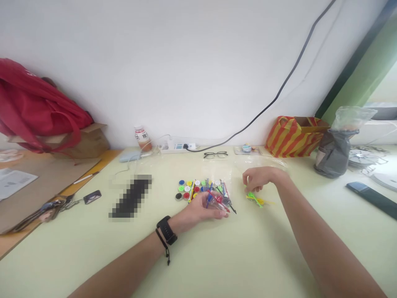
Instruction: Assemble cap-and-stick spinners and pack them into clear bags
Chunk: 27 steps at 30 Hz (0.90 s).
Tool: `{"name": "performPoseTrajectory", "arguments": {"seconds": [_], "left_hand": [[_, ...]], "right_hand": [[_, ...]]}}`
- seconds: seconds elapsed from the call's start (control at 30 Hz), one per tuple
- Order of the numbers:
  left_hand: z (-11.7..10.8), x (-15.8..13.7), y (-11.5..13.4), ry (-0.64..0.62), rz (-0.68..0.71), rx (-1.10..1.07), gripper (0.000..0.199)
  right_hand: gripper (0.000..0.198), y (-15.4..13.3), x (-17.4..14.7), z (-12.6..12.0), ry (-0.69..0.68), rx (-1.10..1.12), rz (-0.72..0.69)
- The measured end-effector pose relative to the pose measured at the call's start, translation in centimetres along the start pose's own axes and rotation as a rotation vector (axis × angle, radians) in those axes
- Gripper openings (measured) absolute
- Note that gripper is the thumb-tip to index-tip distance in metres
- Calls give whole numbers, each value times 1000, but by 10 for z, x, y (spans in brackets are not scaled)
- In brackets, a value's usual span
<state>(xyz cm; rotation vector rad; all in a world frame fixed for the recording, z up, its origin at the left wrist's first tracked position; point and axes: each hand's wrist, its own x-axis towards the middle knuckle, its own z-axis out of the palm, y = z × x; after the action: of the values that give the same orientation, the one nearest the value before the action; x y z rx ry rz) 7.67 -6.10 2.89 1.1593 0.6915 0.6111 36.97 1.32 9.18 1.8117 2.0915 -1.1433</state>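
Being gripped in the curled fingers of the left hand [200, 209] is a loose bundle of slim red, blue and dark plastic pieces [218, 200], held low over the pale green bench [217, 260]. Small round discs in blue, yellow, green, white, red and black [187, 188] are set out in rows at about 11 o'clock from that hand, the nearest partly hidden by it. At about 2 o'clock from it, the right hand [258, 178] is bent downward with its fingers curled; just below, at 6 o'clock, small bright green and yellow plastic pieces [256, 200] are laid on the bench. Whether one is pinched cannot be told. Dark-framed eyeglasses [215, 155] are placed near 1 o'clock from the left hand, and a red-and-yellow striped bag [291, 138] is stood between 1 and 2 o'clock from the right.
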Motion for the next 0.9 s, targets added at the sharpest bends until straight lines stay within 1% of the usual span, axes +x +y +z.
{"name": "performPoseTrajectory", "arguments": {"seconds": [0.07,0.13,0.23,0.3,0.37,0.47,0.53,0.57,0.6,0.67,0.73,0.8,0.9], "left_hand": [[-1,1,0,8,8,-17,57],[-1,2,0,8,25,-27,51],[0,2,0,24,47,-21,50],[0,2,-1,39,56,7,52],[0,2,-3,42,72,42,52],[2,2,-3,32,87,85,52],[3,2,-4,33,94,106,52],[3,2,-4,29,99,111,52],[4,2,-5,24,106,117,51],[4,2,-7,19,127,130,50],[3,2,-10,16,146,153,50],[4,1,-12,11,161,177,50],[6,-1,-11,-17,169,207,50]], "right_hand": [[27,0,8,6,-17,21,-28],[23,-2,8,5,-7,48,-63],[17,-1,-4,-7,45,89,-111],[17,1,-16,-16,129,141,-174],[22,0,-30,-24,291,228,-282],[32,-8,-51,-30,656,358,-430],[32,-20,-65,-29,871,453,-516],[31,-27,-71,-28,937,500,-562],[30,-35,-77,-26,974,537,-613],[26,-51,-85,-21,986,564,-707],[23,-66,-89,-14,970,541,-766],[20,-79,-89,-6,939,465,-776],[9,-93,-86,6,921,271,-743]]}}
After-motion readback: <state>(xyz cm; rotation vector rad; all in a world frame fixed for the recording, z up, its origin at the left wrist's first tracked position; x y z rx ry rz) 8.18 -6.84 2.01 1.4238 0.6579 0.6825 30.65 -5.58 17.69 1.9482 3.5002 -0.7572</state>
